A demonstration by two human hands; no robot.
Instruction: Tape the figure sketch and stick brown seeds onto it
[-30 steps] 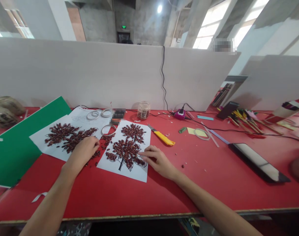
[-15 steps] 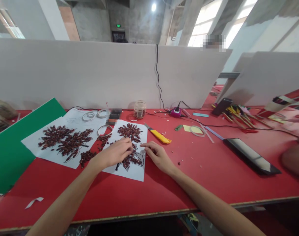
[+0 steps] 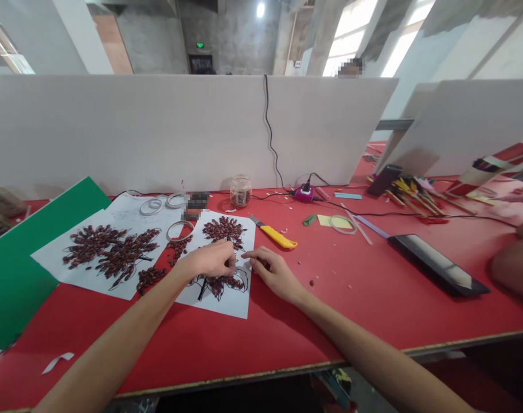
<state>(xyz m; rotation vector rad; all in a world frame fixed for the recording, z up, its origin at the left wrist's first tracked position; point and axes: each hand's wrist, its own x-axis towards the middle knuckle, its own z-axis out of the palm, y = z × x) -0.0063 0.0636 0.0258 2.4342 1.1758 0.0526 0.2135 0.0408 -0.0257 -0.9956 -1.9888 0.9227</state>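
A white sheet (image 3: 231,307) with a drawn plant lies on the red table, its shapes partly covered with dark brown seeds (image 3: 222,228). Over the middle of this sheet, my left hand (image 3: 216,259) is closed with fingertips pointing down; what it pinches, if anything, is hidden. My right hand (image 3: 272,269) rests at the sheet's right edge, index finger stretched out over the paper and the other fingers curled. Loose seeds (image 3: 151,278) lie in a pile left of the sheet. A second sheet (image 3: 50,258) at the left bears more seeds on its drawing.
Behind the sheets are tape rings (image 3: 179,230) and a glass jar (image 3: 241,190). A yellow cutter (image 3: 278,236) lies right of the sheet, a purple plug block (image 3: 304,194) behind it. Further right are a black tray (image 3: 437,265) and another person's arm (image 3: 513,267). A green board (image 3: 16,287) is left.
My left hand has shifted slightly and its fingers are more bunched and turned down over the sheet. My right hand has barely moved. The whole view has shifted a little.
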